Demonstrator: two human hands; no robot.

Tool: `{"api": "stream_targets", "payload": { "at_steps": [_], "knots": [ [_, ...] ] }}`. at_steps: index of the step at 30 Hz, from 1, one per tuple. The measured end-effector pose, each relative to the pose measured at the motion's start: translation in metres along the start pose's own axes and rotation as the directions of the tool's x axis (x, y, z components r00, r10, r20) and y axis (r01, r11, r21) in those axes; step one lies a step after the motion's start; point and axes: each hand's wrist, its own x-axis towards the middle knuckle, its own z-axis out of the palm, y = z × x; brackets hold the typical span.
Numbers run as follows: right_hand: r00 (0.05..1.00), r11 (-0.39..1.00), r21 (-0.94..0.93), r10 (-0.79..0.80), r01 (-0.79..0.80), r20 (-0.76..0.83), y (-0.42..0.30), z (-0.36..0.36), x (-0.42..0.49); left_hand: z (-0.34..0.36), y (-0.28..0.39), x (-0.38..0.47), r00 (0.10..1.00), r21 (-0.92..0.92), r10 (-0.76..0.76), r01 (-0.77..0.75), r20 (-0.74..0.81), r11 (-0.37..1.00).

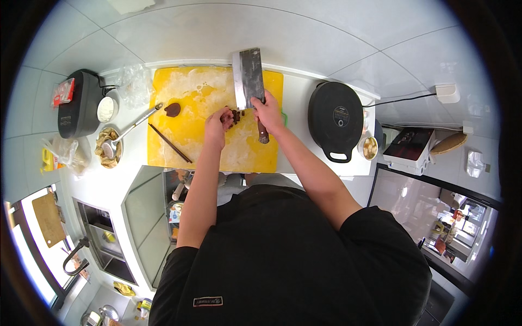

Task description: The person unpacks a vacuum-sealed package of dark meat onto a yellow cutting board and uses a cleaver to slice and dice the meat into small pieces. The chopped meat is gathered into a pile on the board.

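Observation:
My right hand (268, 114) grips a Chinese cleaver (249, 79) at the handle and heel of its blade. The wide blade points away from me over the yellow cutting board (191, 150), its bright edge facing left. My left hand (218, 122) curls around dark brown food, partly hidden by the fingers. Small cut dark cubes (237, 117) lie beside those fingers, below the blade's lower end. Farther left on the board rests a rounded dark brown piece (173, 109). A pair of dark chopsticks (170, 143) lies slanted near the board's left edge.
A ladle (140, 121) leans from a metal bowl (107, 157), its handle reaching over the board. Nearby are a bowl of white powder (107, 110), a clear plastic bag (133, 87) and a dark appliance (80, 108). Rightward stand a black electric griddle (332, 122) and a small food bowl (368, 147).

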Motion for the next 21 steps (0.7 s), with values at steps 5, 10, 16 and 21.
{"api": "stream_targets", "payload": {
  "at_steps": [5, 10, 16, 21],
  "knots": [
    [0.995, 0.970, -0.231, -0.093, 0.081, -0.041, -0.005, -0.019, -0.003, 0.014, -0.004, -0.012, 0.954, 0.393, 0.298, -0.268, -0.017, 0.880],
    [0.950, 0.770, -0.577, -0.312, 0.274, 0.035, -0.001, -0.027, -0.014, 0.012, -0.011, -0.005, 0.945, 0.496, 0.326, -0.300, 0.034, 0.815],
    [0.868, 0.510, -0.729, -0.437, 0.456, 0.237, -0.001, -0.027, -0.029, -0.022, -0.015, 0.004, 0.847, 0.607, 0.517, -0.477, 0.125, 0.636],
    [0.831, 0.277, -0.786, -0.251, 0.553, 0.497, -0.009, -0.027, -0.026, -0.044, 0.012, -0.042, 0.644, 0.869, 0.765, -0.386, 0.011, 0.311]
  ]
}}
